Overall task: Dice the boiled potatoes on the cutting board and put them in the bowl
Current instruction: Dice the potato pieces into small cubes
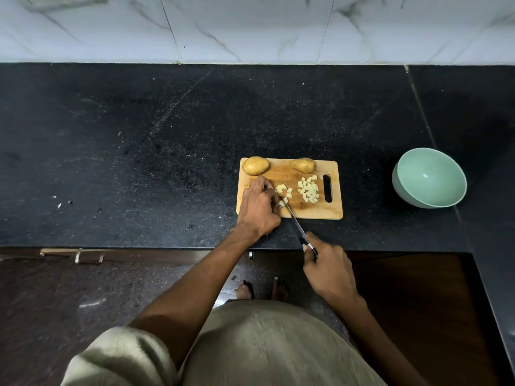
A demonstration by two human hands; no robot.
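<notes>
A wooden cutting board (315, 211) lies on the black counter. Two whole potatoes sit along its far edge, one at the left (255, 165) and one further right (304, 165). A pile of pale potato cubes (308, 189) lies near the board's handle slot, and a few more cubes (284, 190) lie mid-board. My left hand (259, 207) curls its fingers over a potato piece that it mostly hides. My right hand (328, 270) grips the handle of a knife (294, 218), whose blade tip reaches the board beside my left fingers. A green bowl (429, 178) stands empty to the right.
The black stone counter (139, 149) stretches wide to the left and behind the board, backed by a white marble wall (250, 29). The counter turns toward me at the right. A drawer handle (72, 256) shows below the counter's front edge.
</notes>
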